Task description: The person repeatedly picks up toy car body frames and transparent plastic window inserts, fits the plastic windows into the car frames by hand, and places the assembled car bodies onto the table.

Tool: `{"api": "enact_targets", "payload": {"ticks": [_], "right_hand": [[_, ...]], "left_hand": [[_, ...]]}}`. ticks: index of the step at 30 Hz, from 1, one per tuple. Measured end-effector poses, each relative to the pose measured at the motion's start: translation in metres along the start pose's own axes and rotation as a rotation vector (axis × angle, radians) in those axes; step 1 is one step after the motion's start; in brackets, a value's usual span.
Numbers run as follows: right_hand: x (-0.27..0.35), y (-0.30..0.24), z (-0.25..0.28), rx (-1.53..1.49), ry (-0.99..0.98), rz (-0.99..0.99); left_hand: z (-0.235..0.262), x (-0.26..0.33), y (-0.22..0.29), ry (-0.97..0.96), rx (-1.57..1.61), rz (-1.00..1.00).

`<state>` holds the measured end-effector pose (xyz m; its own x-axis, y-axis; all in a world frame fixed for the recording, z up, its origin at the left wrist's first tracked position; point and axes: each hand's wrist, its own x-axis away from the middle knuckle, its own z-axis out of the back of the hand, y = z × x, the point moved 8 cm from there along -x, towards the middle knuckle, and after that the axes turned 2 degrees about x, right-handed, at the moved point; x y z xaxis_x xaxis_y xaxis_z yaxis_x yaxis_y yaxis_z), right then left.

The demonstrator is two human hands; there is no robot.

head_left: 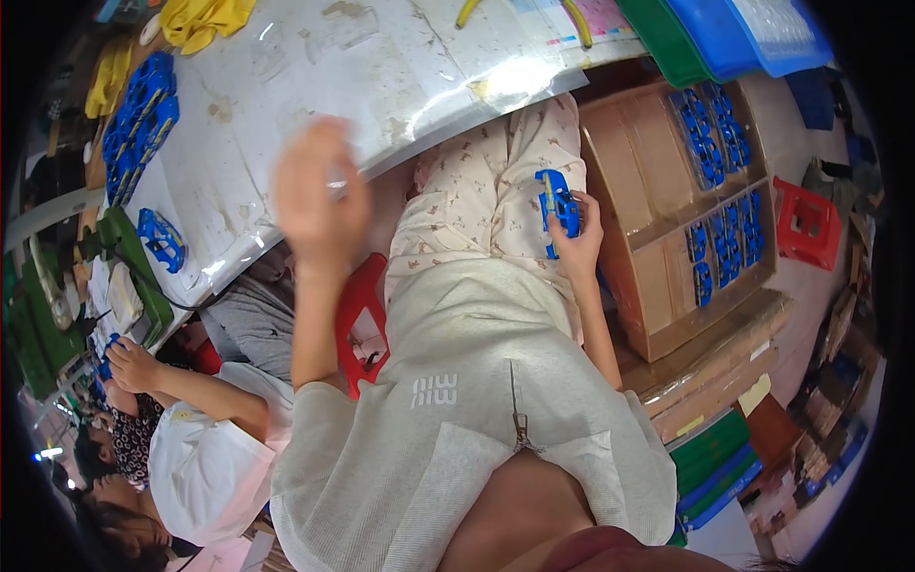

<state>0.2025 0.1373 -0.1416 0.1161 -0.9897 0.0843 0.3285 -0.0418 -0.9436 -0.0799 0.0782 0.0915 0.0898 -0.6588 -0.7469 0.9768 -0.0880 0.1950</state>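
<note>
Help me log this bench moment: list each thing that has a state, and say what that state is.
right hand: closed on the blue plastic part, over the lap
left hand: raised, blurred, grip unclear
cardboard box: open, blue parts standing in its compartments
red stool: upright beside the person
blue tray: stacked on the green tray

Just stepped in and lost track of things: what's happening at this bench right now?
A seated person holds a blue plastic part in the right hand, over the lap beside an open cardboard box whose compartments hold more blue parts. The left hand is raised in front of the plastic-covered table and blurred; whether it holds anything cannot be told. More blue parts lie stacked at the table's left edge. A co-worker's hand rests at the lower left.
</note>
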Motion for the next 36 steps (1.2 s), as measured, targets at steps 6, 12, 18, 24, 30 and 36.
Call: {"api": "enact_targets", "payload": {"ticks": [6, 12, 18, 24, 30, 36], "right_hand": [[0.014, -0.055, -0.011, -0.83, -0.116, -0.435], [0.008, -0.079, -0.01, -1.093, -0.212, -0.337], [0.007, -0.088, -0.007, -1.15, -0.265, -0.272], [0.009, -0.093, 0.0, -0.955, -0.096, -0.244], [0.013, -0.088, -0.001, -0.939, -0.125, -0.249], [0.011, -0.086, -0.002, -0.941, -0.14, -0.227]], "left_hand": [[-0.066, 0.055, 0.111, -0.288, 0.608, -0.139], [-0.067, 0.064, 0.14, -0.324, 0.66, -0.211], [-0.067, 0.065, 0.147, -0.41, 0.637, -0.342], [-0.073, 0.057, 0.142, -0.413, 0.672, -0.243], [-0.072, 0.057, 0.143, -0.404, 0.613, -0.268], [-0.066, 0.061, 0.153, -0.4, 0.489, -0.429]]}}
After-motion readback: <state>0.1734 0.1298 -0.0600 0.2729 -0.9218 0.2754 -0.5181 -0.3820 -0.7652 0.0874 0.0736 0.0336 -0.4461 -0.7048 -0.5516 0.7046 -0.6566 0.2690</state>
